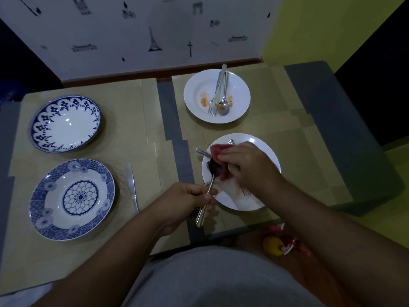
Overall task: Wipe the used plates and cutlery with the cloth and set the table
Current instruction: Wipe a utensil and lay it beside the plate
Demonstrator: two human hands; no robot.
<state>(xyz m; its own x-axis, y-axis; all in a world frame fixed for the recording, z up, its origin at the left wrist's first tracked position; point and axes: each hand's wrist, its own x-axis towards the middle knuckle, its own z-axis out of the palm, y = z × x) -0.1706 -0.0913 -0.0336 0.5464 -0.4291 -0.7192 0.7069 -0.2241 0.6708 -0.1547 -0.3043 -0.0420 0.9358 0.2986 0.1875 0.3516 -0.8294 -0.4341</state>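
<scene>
My left hand (189, 199) grips a metal spoon (209, 188) by its handle, bowl end up over the near white plate (269, 151). My right hand (245, 166) holds a pink cloth (218, 151) pressed against the spoon's bowl. A fork (244, 192) and another handle (203, 152) lie on that plate under my hands. Farther back a white plate (240, 87) with orange smears carries a fork, a knife and a spoon (223, 106). On the left sit two blue-patterned plates, one far (39, 127) and one near (42, 209), with a knife (132, 187) beside the near one.
Tan placemats (124, 134) cover a grey table against a wall with printed landmarks. A yellow and red toy (277, 244) lies on the floor at the lower right, beyond the table's front edge.
</scene>
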